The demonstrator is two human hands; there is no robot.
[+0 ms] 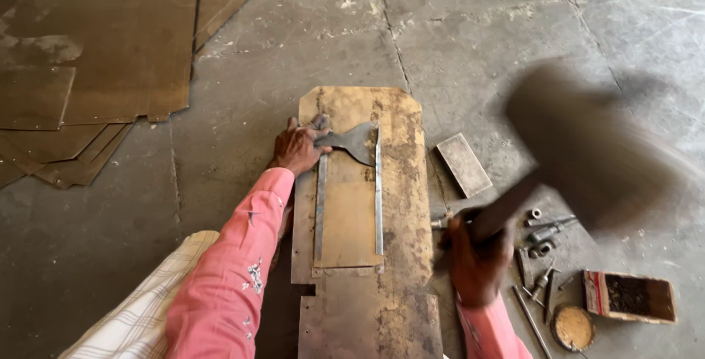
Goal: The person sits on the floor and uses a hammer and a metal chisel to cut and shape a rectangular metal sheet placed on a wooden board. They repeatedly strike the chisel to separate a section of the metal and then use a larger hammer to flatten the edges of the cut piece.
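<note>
My left hand (297, 147) grips the narrow end of a dark fan-shaped metal blade (358, 141), pressing it flat on a rusty steel plate (400, 183) on the floor. Two thin metal strips (379, 197) lie along a smaller brown sheet (349, 219) on that plate, just below the blade. My right hand (476, 260) is closed around the handle of a large hammer (587, 146), whose blurred head hangs raised to the right of the plate.
A small rectangular metal block (463, 164) lies right of the plate. Bolts, rods and sockets (542, 238), a round tin lid (573, 327) and a small open box (629, 296) sit at lower right. Brown sheets (88, 58) are stacked at upper left.
</note>
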